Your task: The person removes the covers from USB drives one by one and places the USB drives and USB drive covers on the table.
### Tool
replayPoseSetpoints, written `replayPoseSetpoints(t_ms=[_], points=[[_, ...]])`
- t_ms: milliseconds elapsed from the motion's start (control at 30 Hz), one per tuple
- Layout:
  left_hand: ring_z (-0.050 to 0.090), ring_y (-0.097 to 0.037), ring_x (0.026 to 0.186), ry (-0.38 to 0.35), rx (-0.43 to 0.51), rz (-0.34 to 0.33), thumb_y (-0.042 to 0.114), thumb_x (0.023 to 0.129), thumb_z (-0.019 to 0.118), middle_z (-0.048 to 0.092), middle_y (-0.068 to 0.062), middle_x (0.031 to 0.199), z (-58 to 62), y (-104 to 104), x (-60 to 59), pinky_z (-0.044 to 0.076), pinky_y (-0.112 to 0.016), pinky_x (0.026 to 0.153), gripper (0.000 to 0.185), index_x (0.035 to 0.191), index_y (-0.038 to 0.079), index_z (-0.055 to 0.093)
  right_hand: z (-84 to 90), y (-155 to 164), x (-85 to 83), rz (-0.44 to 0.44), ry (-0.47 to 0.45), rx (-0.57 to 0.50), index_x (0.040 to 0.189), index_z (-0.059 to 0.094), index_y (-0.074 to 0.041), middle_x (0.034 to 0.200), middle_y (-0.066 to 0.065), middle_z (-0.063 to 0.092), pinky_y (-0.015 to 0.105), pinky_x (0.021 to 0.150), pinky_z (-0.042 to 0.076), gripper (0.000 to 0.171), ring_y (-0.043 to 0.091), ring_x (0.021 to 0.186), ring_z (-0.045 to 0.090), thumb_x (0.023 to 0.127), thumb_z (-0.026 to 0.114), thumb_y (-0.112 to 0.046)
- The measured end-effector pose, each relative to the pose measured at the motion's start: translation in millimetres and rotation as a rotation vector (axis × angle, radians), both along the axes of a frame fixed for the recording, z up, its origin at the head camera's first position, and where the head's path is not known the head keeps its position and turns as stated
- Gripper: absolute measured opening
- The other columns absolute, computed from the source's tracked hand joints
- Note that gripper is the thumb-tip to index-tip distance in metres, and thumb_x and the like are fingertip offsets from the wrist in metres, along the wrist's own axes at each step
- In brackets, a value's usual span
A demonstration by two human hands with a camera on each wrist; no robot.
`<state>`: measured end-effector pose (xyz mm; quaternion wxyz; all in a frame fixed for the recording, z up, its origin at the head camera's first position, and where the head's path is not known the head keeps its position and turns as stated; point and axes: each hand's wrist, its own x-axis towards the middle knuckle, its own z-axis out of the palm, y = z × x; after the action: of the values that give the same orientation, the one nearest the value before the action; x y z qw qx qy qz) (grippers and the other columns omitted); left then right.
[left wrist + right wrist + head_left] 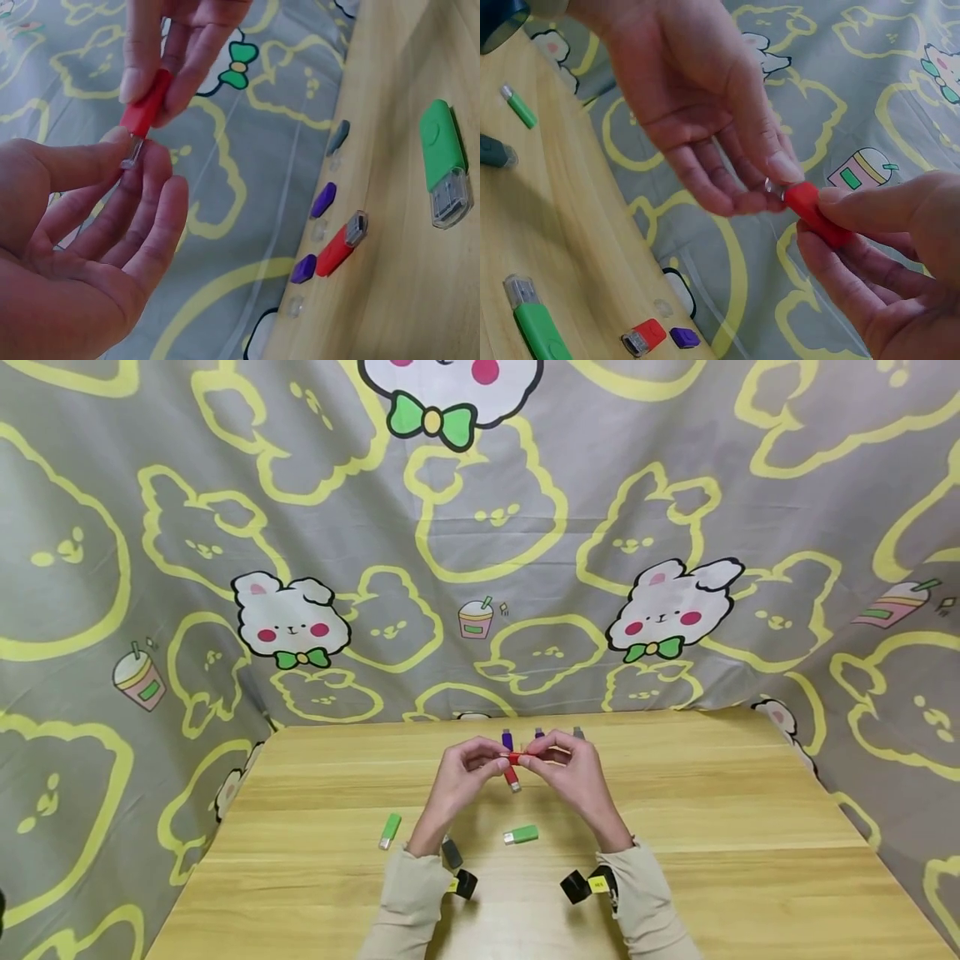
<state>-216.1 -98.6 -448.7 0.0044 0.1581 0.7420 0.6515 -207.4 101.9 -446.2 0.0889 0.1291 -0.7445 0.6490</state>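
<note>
— Where are the hands? 
— Above the table's (750,827) middle, left hand (459,777) and right hand (573,777) meet on one flash drive (514,758).

— And around them? 
— Another drive (512,779) lies beneath, one (521,835) nearer, one (389,831) further left.

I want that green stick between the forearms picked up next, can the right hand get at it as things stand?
Probably not right away: the right hand pinches the red stick together with the left hand. The green stick itself lies uncovered on the table.
</note>
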Motion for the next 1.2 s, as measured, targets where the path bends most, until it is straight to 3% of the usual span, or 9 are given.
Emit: replayPoseSetpoints(t_ms=[200, 567, 867, 1033, 1200], points=[[0.070, -0.023, 0.090, 0.030, -0.002, 0.036, -0.001, 0.092, 0.074, 0.074, -0.017, 0.103, 0.4, 1.1, 1.8, 0.057, -0.024, 0.080, 0.013, 0.105, -0.004, 0.074, -3.0, -3.9, 1.9, 0.048, -0.059, 0.056, 0.095, 0.074, -0.001, 0.100, 0.015, 0.071, 0.028, 0.076, 0.061, 0.011, 0.030, 0.092, 0.075, 0.086, 0.081, 0.002], [0.069, -0.031, 0.087, 0.037, -0.035, 0.076, -0.005, 0.090, 0.075, 0.074, -0.022, 0.099, 0.8, 5.5, 4.0, 0.054, -0.020, 0.074, 0.011, 0.101, -0.007, 0.075, -2.0, -7.1, 4.7, 0.022, -0.015, 0.188, 0.096, 0.077, -0.004, 0.098, 0.010, 0.075, 0.027, 0.073, 0.060, 0.009, 0.023, 0.086, 0.074, 0.088, 0.081, -0.003], [0.068, -0.025, 0.080, 0.027, -0.049, 0.064, -0.007, 0.090, 0.073, 0.074, -0.023, 0.093, 33.1, 6.7, 20.8, 0.053, -0.020, 0.070, 0.009, 0.098, -0.010, 0.074, 0.4, -5.2, 4.5, 0.033, -0.012, 0.207, 0.097, 0.078, -0.007, 0.096, 0.006, 0.075, 0.026, 0.070, 0.059, 0.009, 0.017, 0.082, 0.072, 0.088, 0.081, -0.005], [0.068, -0.024, 0.079, -0.006, -0.047, 0.083, -0.007, 0.089, 0.074, 0.074, -0.021, 0.093, 17.1, 5.6, 10.5, 0.052, -0.020, 0.068, 0.008, 0.097, -0.007, 0.076, 0.8, -4.3, 3.9, 0.052, -0.007, 0.201, 0.097, 0.079, -0.007, 0.096, 0.006, 0.075, 0.025, 0.069, 0.058, 0.009, 0.018, 0.081, 0.072, 0.089, 0.081, -0.006], [0.069, -0.026, 0.079, 0.011, -0.039, 0.095, -0.004, 0.089, 0.076, 0.075, -0.017, 0.092, 5.4, 3.4, 4.8, 0.054, -0.024, 0.068, 0.007, 0.096, -0.004, 0.077, 1.3, -4.1, 4.0, 0.070, -0.015, 0.187, 0.098, 0.078, -0.006, 0.097, 0.007, 0.075, 0.025, 0.069, 0.059, 0.010, 0.019, 0.082, 0.073, 0.089, 0.081, -0.006]])
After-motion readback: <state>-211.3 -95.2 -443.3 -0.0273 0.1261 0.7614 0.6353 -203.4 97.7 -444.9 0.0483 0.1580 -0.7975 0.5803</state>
